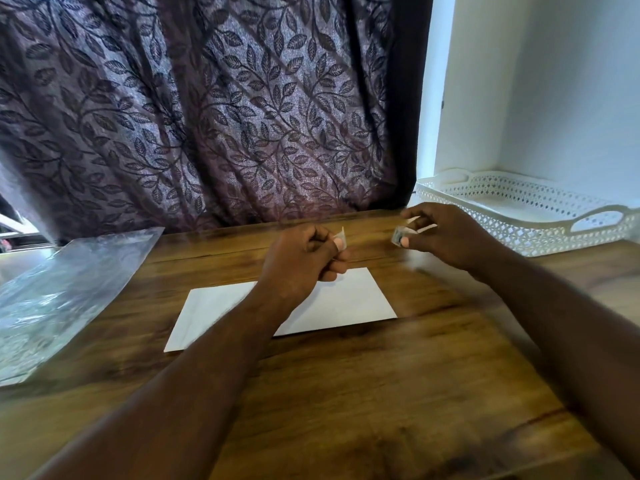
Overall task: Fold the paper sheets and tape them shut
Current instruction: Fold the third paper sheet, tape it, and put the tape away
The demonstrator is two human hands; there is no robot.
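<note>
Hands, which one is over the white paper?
The left hand: it is over the white paper, pinching a bit of tape. The right hand, holding the tape roll, is off beside it, nearer the white tray.

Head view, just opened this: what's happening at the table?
The left hand pinches a small piece of tape, and the right hand holds what looks like a tape roll, blurred. A white paper sheet lies flat on the wooden table under the left forearm, no tape visible on it. A clear plastic sleeve lies to the left, a white lattice tray to the right.

Hands (301,254) with tape (341,235) above paper (346,299)
</note>
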